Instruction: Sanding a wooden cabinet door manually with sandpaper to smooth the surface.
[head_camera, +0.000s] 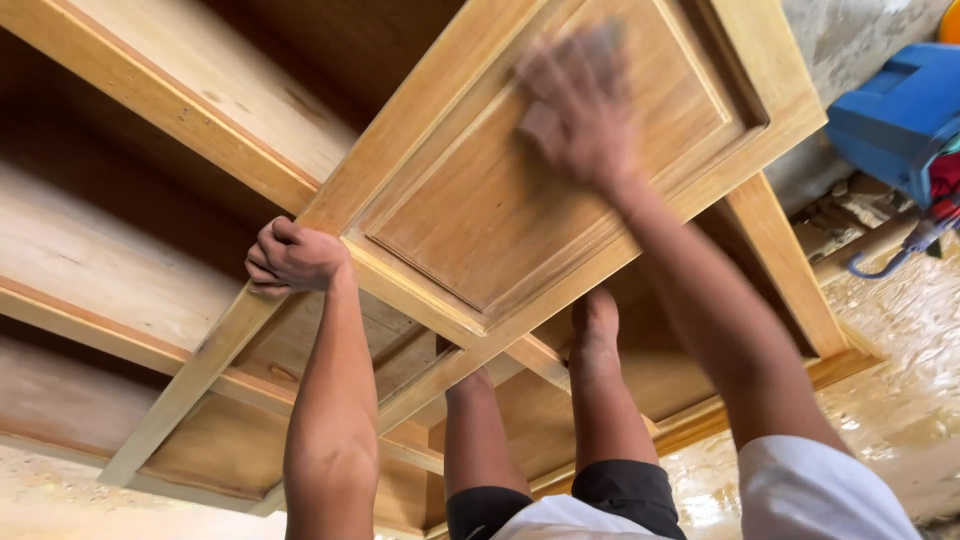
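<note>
A wooden cabinet door (470, 200) with a raised centre panel lies across the open frame of a wooden cabinet (150, 110). My left hand (290, 257) is closed around the door's near-left edge. My right hand (580, 105) is blurred and pressed flat on the panel near its far end, with a small pale piece, possibly sandpaper, under the fingers. My bare legs and feet (595, 320) stand inside the cabinet frame beneath the door.
The cabinet has shelves and rails (120, 330) running to the left. A blue plastic container (900, 110) and a hose (900, 250) sit at the right. The ground (900, 400) at the right looks wet and sandy.
</note>
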